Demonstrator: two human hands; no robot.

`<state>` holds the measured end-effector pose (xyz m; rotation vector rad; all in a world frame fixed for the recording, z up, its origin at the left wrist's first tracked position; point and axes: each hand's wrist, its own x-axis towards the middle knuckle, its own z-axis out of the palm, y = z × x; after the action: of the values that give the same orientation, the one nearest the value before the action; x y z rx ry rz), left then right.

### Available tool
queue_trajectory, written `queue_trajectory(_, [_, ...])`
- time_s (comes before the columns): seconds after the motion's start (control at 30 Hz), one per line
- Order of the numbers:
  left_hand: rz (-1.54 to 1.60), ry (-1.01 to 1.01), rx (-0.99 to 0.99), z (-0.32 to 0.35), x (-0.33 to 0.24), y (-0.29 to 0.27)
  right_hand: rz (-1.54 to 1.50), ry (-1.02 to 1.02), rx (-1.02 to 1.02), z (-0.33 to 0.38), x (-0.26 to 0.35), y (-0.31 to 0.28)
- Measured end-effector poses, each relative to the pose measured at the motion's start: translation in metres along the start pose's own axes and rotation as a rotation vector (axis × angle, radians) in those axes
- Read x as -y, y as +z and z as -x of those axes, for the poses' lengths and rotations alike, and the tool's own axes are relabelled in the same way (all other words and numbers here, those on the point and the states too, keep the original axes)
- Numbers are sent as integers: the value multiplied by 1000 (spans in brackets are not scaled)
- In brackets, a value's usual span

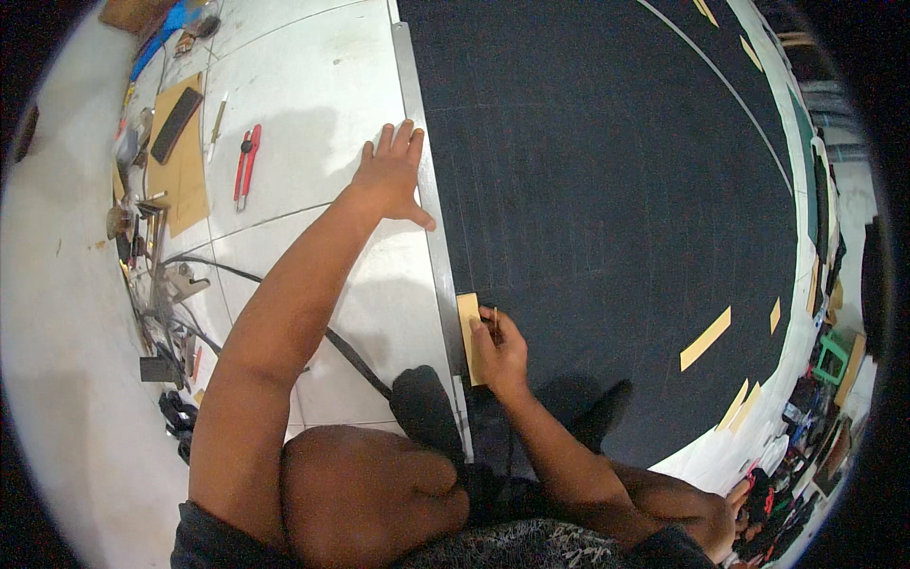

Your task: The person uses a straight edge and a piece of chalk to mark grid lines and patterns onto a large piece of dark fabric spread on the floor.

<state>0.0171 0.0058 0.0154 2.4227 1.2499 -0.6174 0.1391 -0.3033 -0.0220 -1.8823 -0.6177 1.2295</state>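
- Right hand [508, 358] low over the near left edge of a dark cloth [607, 190]; fingers bent in, thumb down on a yellow strip [466, 332].
- Right grip narrow, closed about a thin tan stick [495, 319]; stick short, upright between the fingers, its kind too small to tell.
- Yellow strip lies lengthwise near-to-far, just left of the right grip and partly beneath thumb and fingers; its far end shows clear of the hand.
- Strip's left side right beside a long metal straightedge [442, 284], which runs near to far along the cloth's left edge.
- Left hand [389, 185] farther off, laid flat, grip wide: fingers fanned toward the far side, thumb out to the right across the straightedge. Fingertips at the metal, palm to its left over pale floor tiles [284, 85]. Nothing held.
- More yellow pieces on the cloth, well right of the right hand: a slanted one [706, 339], a shorter one beyond it to the right.
- Left on the tiles: red cutter [247, 169], well apart from the left hand; farther left, a brown sheet [190, 194] bearing a dark block [176, 125].
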Motion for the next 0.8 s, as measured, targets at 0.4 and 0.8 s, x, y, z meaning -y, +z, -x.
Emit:
queue_trajectory(0.4, [-9,-14,-23,1,-3,0,102,-80,1,-7,1,0])
queue_trajectory(0.8, [-6,0,-40,0,-2,2,204,-101,-28,-6,9,-2])
